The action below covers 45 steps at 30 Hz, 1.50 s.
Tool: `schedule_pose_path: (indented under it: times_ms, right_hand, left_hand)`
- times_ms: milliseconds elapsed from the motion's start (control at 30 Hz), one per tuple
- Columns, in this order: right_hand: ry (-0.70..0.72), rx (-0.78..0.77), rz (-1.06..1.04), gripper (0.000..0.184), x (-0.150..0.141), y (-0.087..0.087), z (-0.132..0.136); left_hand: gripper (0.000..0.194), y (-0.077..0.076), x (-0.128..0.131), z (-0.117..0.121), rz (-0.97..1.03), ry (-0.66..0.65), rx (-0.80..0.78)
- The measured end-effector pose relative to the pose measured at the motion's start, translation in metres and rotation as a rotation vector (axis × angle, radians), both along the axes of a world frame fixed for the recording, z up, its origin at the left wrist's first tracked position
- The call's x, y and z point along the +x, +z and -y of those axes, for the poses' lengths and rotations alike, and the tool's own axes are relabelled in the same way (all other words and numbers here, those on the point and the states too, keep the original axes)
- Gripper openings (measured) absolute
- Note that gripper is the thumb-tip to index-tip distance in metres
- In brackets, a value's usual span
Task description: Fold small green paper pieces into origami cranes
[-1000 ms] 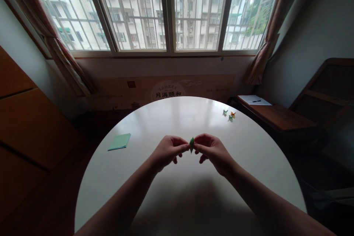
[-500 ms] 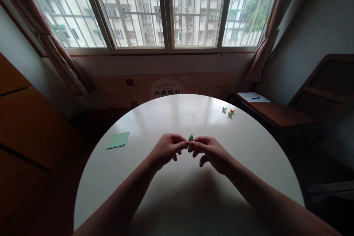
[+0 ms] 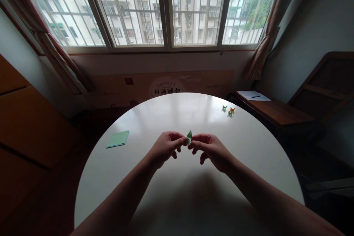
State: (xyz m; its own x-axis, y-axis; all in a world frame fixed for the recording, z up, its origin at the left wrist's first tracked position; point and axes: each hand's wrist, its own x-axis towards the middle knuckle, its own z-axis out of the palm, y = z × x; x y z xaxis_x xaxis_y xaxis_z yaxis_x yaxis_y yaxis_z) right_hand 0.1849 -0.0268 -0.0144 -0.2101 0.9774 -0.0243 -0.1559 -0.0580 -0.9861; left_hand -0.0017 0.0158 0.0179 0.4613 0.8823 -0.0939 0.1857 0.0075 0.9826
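A small piece of folded green paper (image 3: 189, 136) stands upright between my two hands, above the middle of the white round table (image 3: 155, 118). My left hand (image 3: 168, 146) pinches its left side between thumb and forefinger. From the right, my right hand (image 3: 208, 148) pinches it the same way, with the other fingers loosely curled below. The fingertips cover part of the paper's lower half. To the left lies a stack of light green paper squares (image 3: 118, 139). Two green folded paper birds (image 3: 224, 108) and an orange folded paper bird (image 3: 232, 110) rest near the table's far right edge.
Beyond the table's right side stands a wooden chair (image 3: 287, 114) with a white sheet (image 3: 247, 96) and a dark pen (image 3: 256, 96) on its seat. A printed cardboard panel (image 3: 193, 81) leans below the barred window. An orange-brown cabinet (image 3: 24, 129) is at the left.
My fingers have shifted slightly on the folded green paper, and more of it shows between them. Both hands stay in nearly the same place. The view has tilted a little.
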Motion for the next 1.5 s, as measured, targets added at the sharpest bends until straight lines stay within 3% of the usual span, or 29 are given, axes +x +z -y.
schedule_pose_path:
  times_ms: [533,1200,1500]
  right_hand:
    - [-0.083,0.017,-0.017,0.026,-0.0058,0.0002,0.0032]
    - [-0.045,0.058,0.085,0.032,-0.0011,-0.0005,0.0039]
    - [-0.014,0.041,0.105,0.034,0.0006,-0.0025,0.0027]
  left_hand:
    - [0.025,-0.0041,0.0027,0.0031,-0.027,-0.035,0.091]
    - [0.024,-0.0037,0.0018,-0.0006,-0.030,0.004,-0.032]
    - [0.024,-0.0026,0.0025,0.0000,-0.027,-0.047,-0.046]
